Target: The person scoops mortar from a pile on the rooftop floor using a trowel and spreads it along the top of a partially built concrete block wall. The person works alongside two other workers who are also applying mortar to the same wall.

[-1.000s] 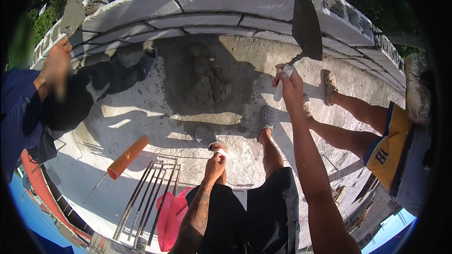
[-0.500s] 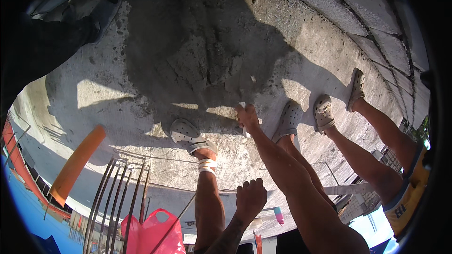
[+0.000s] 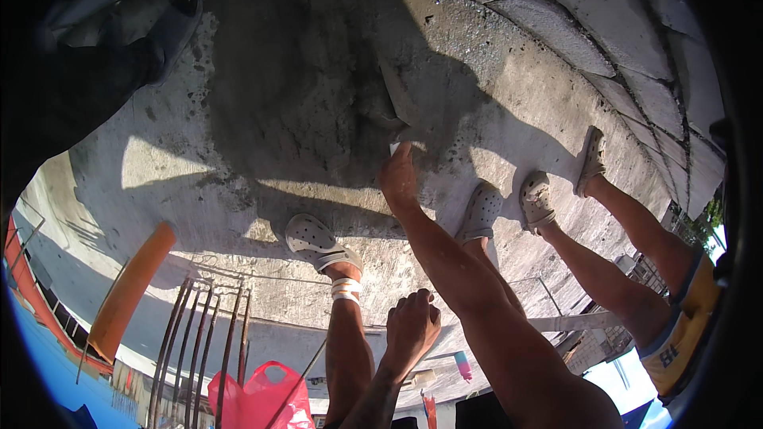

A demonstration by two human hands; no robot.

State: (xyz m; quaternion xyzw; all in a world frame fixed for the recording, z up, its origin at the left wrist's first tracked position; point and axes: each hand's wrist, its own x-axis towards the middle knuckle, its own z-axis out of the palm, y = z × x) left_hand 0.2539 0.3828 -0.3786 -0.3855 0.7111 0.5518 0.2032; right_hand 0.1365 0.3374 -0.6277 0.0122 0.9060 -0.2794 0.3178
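Note:
My right hand (image 3: 400, 179) is wrapped round the pale handle of a trowel (image 3: 394, 91). The dark, pointed blade reaches away from me onto a patch of wet grey mortar (image 3: 294, 79). Shadow covers most of that patch, so its surface is hard to make out. Nearer to me, in the lower middle, my left hand (image 3: 414, 322) is a loose fist in the air with nothing showing in it. My two feet in light perforated clogs (image 3: 319, 240) stand on the concrete, either side of my right hand.
Another person's legs in beige clogs (image 3: 538, 197) stand to the right; a dark-trousered leg (image 3: 87, 79) is at upper left. Concrete blocks (image 3: 548, 28) edge the far right. Nearer left are upright rusty steel bars (image 3: 208, 342), an orange pipe (image 3: 131, 290) and a pink plastic bag (image 3: 266, 397).
My right hand has moved away from me with the trowel, its blade now further into the mortar patch. My left fist has shifted slightly left and up.

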